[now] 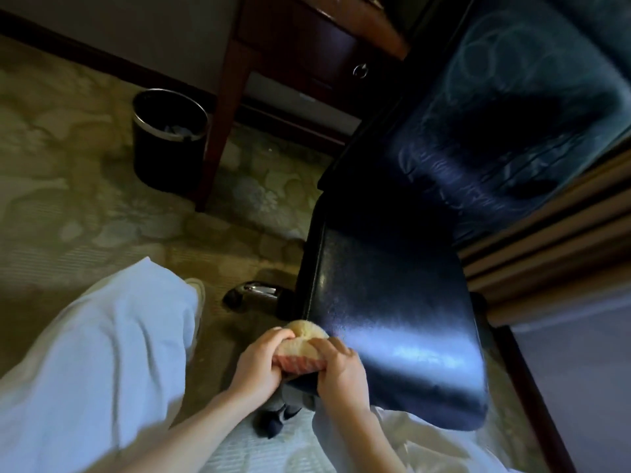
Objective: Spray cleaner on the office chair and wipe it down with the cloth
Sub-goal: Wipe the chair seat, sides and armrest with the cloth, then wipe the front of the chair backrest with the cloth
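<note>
Both hands on the cloth (pixel 300 349): left hand (pixel 261 361) and right hand (pixel 341 372) each grip the bunched yellow-and-pink wad, fingers curled round it, at the near-left edge of the black office chair (pixel 392 322). Waste bin (pixel 169 138) stands by the desk leg (pixel 222 131).

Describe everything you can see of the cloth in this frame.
The cloth is bunched into a soft, terry-like wad, cream on top, pink-striped below. The left hand and right hand both grip it, fingers curled over it, at the near edge of the dark padded chair; contact with the chair is unclear.
</note>
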Demonstrator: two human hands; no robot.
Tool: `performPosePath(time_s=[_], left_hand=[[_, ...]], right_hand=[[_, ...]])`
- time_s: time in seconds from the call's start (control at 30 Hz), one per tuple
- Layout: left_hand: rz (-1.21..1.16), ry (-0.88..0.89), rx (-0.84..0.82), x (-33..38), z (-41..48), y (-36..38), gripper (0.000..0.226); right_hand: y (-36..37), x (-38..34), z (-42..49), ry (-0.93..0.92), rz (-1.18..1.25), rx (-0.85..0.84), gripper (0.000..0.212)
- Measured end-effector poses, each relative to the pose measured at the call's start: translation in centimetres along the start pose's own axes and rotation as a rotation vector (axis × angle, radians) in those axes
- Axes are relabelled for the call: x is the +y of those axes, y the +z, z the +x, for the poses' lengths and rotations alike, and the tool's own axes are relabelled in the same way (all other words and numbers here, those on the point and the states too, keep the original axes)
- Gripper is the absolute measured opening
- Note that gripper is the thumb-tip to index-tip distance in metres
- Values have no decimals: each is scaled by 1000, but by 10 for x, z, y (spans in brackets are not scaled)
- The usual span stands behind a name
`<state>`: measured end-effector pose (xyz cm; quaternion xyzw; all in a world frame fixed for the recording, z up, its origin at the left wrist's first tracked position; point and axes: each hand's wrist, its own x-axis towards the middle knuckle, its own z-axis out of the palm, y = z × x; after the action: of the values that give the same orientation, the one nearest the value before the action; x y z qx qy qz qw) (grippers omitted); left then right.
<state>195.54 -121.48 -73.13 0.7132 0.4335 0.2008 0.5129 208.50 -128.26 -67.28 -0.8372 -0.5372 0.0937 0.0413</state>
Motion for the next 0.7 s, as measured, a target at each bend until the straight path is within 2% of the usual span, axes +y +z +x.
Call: performPosePath(time_s=[0.1,0.3,0.37,0.47,0.6,0.7], left_hand=[[17,-37,-51,0,-28,11,61],[94,-27,-209,12,-63,9,52],[89,-9,-197,22,-68,6,49],[118,99,-84,40,-72,4,37],[222,184,-131,67,-60,-16,60],[355,310,-119,102,-46,-36,64]], right_hand=[[1,7,-28,7,-40,-52,43],[-5,19,-58,10,-68,-150,53],[-8,24,-64,-7,-49,-147,53],[-18,29,-66,-49,-65,-3,43],[-41,32,-69,-29,-53,137,42],[-72,26,-69,-78,22,283,46]])
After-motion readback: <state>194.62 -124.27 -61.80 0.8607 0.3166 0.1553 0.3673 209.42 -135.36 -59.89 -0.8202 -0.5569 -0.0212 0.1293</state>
